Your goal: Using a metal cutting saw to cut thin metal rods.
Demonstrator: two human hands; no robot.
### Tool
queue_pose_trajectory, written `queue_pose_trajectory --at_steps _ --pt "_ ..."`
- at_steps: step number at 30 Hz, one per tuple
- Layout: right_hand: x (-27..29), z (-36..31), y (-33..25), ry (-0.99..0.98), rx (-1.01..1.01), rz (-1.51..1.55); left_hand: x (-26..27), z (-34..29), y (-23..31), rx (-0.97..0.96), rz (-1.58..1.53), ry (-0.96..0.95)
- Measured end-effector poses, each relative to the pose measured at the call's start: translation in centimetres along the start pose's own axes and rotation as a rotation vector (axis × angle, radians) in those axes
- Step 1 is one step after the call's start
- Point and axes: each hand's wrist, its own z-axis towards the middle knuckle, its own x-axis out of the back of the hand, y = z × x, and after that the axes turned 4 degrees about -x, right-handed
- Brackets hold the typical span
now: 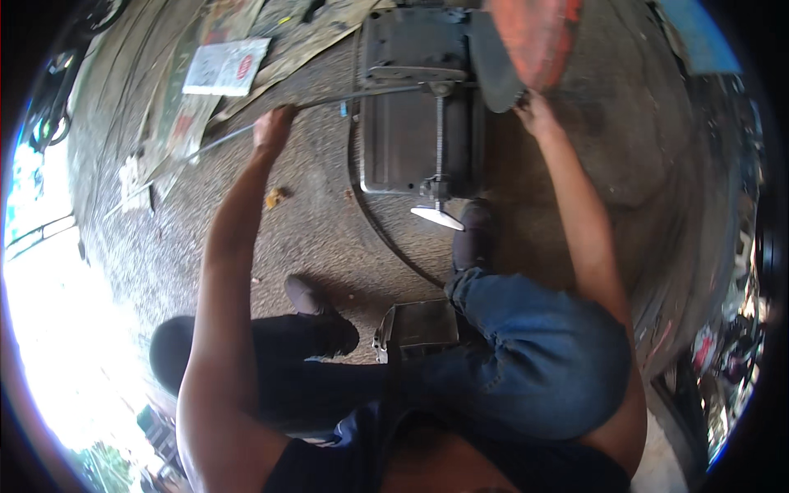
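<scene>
My left hand (274, 129) is closed around a long thin metal rod (226, 139). The rod runs rightward across the dark metal base (399, 148) of a cut-off saw, at the jaw of its clamp. A threaded clamp screw (440, 135) lies along the base, ending in a pale handle (438, 218). On the right side stands a grey cutting disc (497, 70) below a red guard (538, 37). My right hand (540, 117) is beside the disc's lower edge, fingers closed; what they grip is too small to make out.
A white printed packet (226, 67) lies on flattened sheeting at the upper left. A dark cable (382, 230) curves from the saw toward my feet. Between my legs sits a dark box-shaped object (422, 324). Clutter lines the right edge, with a blue surface (699, 37) at the upper right.
</scene>
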Motion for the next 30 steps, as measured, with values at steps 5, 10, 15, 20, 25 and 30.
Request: queue_pose_trajectory --at_steps 5,10,15,20,25,30 --pt "9.5 3.4 -6.0 0.157 0.253 0.020 -2.1 3.0 7.3 -0.081 -0.252 0.325" --pt "5.1 0.5 -5.2 0.348 0.124 0.007 -2.0 -1.6 10.9 0.132 -0.280 0.476" --pt "10.3 2.5 -9.2 0.367 0.318 -0.056 -2.8 -5.0 7.1 0.460 -0.471 0.428" --pt "12.9 4.0 -10.9 0.314 0.495 -0.559 -2.6 -7.5 3.1 0.594 -0.404 0.341" --pt "7.4 1.9 -8.7 0.028 0.710 -1.444 -2.4 -8.1 1.9 0.568 -0.316 0.283" --pt "2.3 -1.4 -6.1 -0.269 0.917 -1.672 -3.0 -7.2 4.4 0.429 -0.265 0.192"
